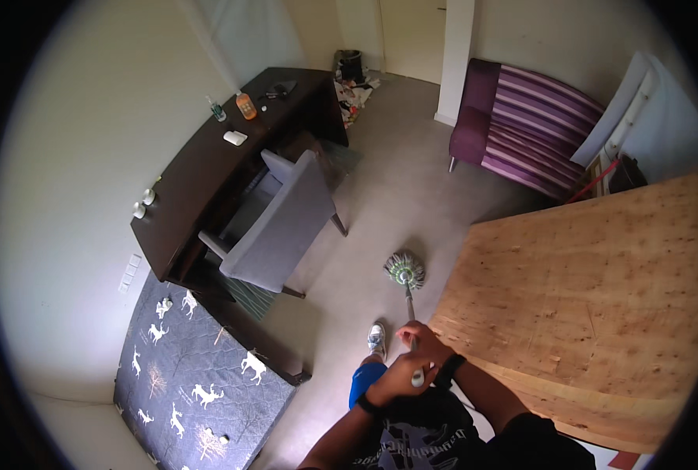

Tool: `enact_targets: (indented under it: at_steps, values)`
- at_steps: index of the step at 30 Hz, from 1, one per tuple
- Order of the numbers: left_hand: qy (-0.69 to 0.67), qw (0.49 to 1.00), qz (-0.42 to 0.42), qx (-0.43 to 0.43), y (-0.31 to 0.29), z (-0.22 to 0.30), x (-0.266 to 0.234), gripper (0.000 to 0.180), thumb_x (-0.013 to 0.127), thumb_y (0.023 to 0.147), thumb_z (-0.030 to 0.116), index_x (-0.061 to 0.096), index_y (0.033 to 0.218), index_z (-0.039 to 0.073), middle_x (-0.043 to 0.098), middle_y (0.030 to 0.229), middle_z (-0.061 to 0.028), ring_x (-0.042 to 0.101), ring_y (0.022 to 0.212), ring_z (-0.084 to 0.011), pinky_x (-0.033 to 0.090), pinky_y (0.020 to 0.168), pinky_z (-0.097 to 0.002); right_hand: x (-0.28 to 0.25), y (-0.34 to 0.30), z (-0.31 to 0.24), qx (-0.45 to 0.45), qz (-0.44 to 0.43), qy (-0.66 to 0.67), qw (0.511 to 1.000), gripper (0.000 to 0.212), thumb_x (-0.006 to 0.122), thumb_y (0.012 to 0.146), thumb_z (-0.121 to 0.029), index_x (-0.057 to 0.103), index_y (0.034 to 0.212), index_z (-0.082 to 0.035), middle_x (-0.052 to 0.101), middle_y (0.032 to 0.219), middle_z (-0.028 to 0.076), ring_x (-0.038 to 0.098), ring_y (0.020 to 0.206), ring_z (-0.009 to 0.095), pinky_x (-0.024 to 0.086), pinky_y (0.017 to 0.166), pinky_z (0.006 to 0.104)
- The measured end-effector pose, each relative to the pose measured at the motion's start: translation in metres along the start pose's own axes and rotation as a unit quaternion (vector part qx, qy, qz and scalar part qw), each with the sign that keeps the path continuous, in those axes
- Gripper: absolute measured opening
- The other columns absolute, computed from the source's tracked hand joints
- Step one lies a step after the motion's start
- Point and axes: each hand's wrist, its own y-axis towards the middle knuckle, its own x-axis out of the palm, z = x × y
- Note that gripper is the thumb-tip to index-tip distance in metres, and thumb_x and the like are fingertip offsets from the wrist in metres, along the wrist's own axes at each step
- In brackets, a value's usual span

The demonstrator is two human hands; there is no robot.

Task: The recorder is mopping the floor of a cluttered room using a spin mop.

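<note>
Mop [408, 287] | left fingers [416, 363], right fingers [407, 332] curled around handle [411, 308] | head [404, 269] on floor [349, 270], ahead of them

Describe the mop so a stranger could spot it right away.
Find the broad wooden panel on the right. Against the grey floor just left of it is the mop. Its round green hub, ringed with strands, sets it apart from the plain grey chair farther left.

We lose part of the mop handle [410, 308] behind the left hand [398, 377] and right hand [429, 343]; we cannot identify the small clutter [354, 99] near the desk [200, 160].
</note>
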Motion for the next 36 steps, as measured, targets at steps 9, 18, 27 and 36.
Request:
enact_targets:
  at_steps: [9, 18, 27, 36]
  values:
    - [-0.069, 0.992, -0.108, 0.011, 0.094, -0.066, -0.124, 0.01, 0.065, 0.083, 0.007, 0.067, 0.092, 0.004, 0.067, 0.076, -0.0143, 0.065, 0.072, -0.0337, 0.05, 0.067, -0.0404, -0.007, 0.127, 0.017, 0.105, 0.052, 0.065, 0.991, 0.03, 0.073, 0.083, -0.019, 0.067, 0.106, -0.002, 0.064, 0.097, 0.011, 0.062, 0.087, 0.02, 0.05, 0.083, 0.0318]
    - [-0.083, 0.985, -0.151, 0.001, 0.196, -0.064, -0.178, 0.01, 0.066, 0.084, 0.007, 0.068, 0.094, 0.007, 0.064, 0.08, -0.0121, 0.062, 0.074, -0.0293, 0.049, 0.068, -0.0389, -0.074, 0.22, 0.037, 0.014, 0.05, -0.088, 0.995, 0.015, 0.07, 0.082, -0.016, 0.068, 0.094, -0.008, 0.067, 0.089, 0.011, 0.065, 0.086, 0.029, 0.051, 0.073, 0.0372]
    - [0.04, 0.986, -0.163, 0.012, 0.372, -0.106, -0.213, 0.012, 0.067, 0.087, 0.011, 0.069, 0.098, 0.006, 0.064, 0.081, -0.0119, 0.063, 0.075, -0.0296, 0.049, 0.071, -0.039, -0.197, 0.361, 0.092, -0.064, 0.106, -0.047, 0.991, 0.008, 0.064, 0.086, -0.01, 0.067, 0.093, -0.007, 0.067, 0.091, 0.012, 0.064, 0.091, 0.031, 0.051, 0.079, 0.0397]
    - [0.031, 0.999, -0.04, 0.013, 0.485, -0.183, -0.242, 0.009, 0.063, 0.086, 0.005, 0.07, 0.093, 0.006, 0.066, 0.07, -0.0088, 0.062, 0.057, -0.023, 0.047, 0.056, -0.0315, -0.265, 0.462, 0.153, -0.02, -0.012, -0.086, 0.996, 0.023, 0.066, 0.082, -0.012, 0.066, 0.105, -0.009, 0.067, 0.096, 0.012, 0.063, 0.098, 0.033, 0.05, 0.085, 0.0426]
